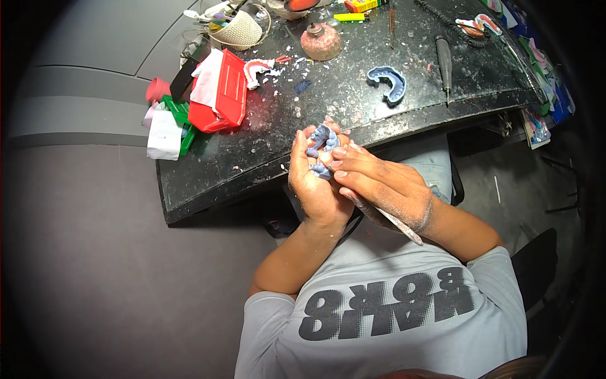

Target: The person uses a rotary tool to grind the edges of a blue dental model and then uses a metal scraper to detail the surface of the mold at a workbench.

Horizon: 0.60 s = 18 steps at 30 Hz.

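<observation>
My left hand (320, 197) is closed around a blue-grey dental model (325, 140), held just off the table's front edge. It shows tooth shapes along a curved arch, and its lower part is partly covered by fingers. My right hand (398, 183) is closed on a thin carving tool (402, 226), its pale handle sticking out below the palm. The tool's working end is hidden among the fingers, close to the model. On the table beyond, a separate blue horseshoe-shaped dental piece (396, 83) lies apart from both hands.
White crumbs are scattered over the dark table (265, 151). Toward the left stand a red box (233, 95) and a red-and-white dental model (254, 73). A pinkish jar (320, 43), a yellow lighter (351, 18) and a pointed grey-handled tool (444, 60) are farther back.
</observation>
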Tool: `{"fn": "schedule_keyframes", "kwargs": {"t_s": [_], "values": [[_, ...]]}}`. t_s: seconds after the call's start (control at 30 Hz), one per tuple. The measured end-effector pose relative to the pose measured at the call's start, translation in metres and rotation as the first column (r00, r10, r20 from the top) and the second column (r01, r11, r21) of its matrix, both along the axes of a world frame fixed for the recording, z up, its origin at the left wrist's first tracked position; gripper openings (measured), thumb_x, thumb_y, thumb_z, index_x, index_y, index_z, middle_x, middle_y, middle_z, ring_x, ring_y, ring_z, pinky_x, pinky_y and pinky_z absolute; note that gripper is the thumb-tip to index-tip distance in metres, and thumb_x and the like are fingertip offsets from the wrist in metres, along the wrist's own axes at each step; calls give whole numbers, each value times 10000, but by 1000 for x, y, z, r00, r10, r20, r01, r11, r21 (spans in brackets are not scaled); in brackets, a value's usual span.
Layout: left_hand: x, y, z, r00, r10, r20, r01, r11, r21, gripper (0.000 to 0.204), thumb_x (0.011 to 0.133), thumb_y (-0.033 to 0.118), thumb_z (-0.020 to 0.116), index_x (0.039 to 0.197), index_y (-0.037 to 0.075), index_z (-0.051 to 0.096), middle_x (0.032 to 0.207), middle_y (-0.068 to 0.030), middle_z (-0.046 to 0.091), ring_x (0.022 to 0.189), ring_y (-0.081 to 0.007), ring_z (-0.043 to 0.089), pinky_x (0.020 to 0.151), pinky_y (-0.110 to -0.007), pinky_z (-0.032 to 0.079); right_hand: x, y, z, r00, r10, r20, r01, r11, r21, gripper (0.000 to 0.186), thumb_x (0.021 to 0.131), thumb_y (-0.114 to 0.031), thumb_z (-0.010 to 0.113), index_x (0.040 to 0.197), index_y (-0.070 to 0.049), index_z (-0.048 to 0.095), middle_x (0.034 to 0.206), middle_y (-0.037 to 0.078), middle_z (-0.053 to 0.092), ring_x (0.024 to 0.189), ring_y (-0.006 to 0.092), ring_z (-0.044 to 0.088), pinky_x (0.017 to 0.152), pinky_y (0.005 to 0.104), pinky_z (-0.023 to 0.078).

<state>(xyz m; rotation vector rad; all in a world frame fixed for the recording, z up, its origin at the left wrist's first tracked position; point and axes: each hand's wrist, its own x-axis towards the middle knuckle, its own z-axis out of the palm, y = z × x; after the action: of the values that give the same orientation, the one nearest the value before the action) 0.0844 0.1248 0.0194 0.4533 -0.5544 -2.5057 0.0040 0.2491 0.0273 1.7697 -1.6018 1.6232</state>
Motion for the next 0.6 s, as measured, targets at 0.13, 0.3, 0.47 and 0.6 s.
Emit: {"fn": "schedule_keyframes", "kwargs": {"t_s": [0.13, 0.3, 0.47, 0.6], "values": [[-4, 7, 7, 997, 56, 59, -57, 998, 3, 282, 1081, 351, 467, 1107, 94, 578, 1031, -119, 652, 821, -203, 607, 806, -374, 526, -2, 1, -2, 1000, 15, -9, -15, 1000, 26, 314, 828, -44, 753, 1102, 83, 667, 1134, 230, 698, 1086, 352, 714, 942, 440, 592], [-1, -3, -2, 994, -44, 105, 35, 996, 86, 289, 1055, 327, 506, 1104, 54, 588, 980, -123, 660, 790, -188, 611, 802, -359, 533, -5, 2, -3, 999, 27, -23, -26, 999, 40, 349, 797, -44, 732, 1108, 95, 657, 1137, 246, 691, 1094, 367, 710, 944, 441, 592], [2, -6, 4, 992, -83, 99, 70, 989, 126, 278, 1031, 264, 513, 1109, 9, 593, 987, -147, 677, 832, -227, 644, 858, -401, 551, -6, 3, -4, 999, 36, -26, -35, 999, 39, 363, 788, -46, 728, 1113, 98, 655, 1143, 248, 686, 1091, 369, 710, 942, 437, 593], [3, -8, 6, 986, -143, 87, 122, 971, 205, 264, 1030, 189, 482, 1105, -36, 597, 981, -174, 683, 899, -283, 665, 909, -441, 558, -8, 6, -8, 998, 40, -39, -37, 998, 58, 369, 787, -53, 726, 1117, 97, 657, 1151, 239, 685, 1091, 361, 709, 942, 430, 594]]}}
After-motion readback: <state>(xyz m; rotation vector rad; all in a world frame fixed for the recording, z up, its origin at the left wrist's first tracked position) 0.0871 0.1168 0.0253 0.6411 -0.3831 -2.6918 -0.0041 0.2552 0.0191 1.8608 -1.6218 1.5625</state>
